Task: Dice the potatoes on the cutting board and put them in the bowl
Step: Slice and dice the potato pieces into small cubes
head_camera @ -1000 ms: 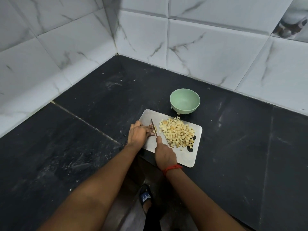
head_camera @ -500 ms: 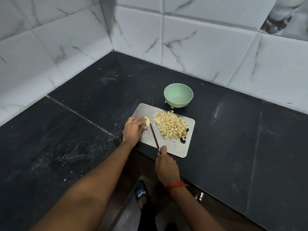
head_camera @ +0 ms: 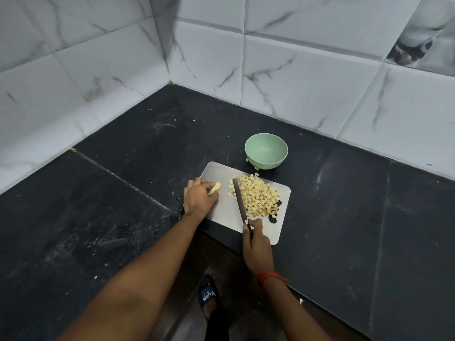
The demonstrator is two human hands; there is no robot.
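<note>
Black stone countertop (head_camera: 123, 217) in a corner of white marbled wall tiles (head_camera: 295, 82). One grey cutting board (head_camera: 226, 212) bears one heap of diced potato (head_camera: 258, 196) and one uncut potato piece (head_camera: 215, 187), held under the curled left hand (head_camera: 199, 198). The right hand (head_camera: 257, 244) grips one knife (head_camera: 238, 200), blade against the heap's left edge. One green bowl (head_camera: 266, 162) stands just beyond.

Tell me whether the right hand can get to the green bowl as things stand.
Probably yes. The right hand grips the knife, and the pile of diced potato lies between it and the green bowl, but nothing stands above the pile, so it could likely reach over.
</note>
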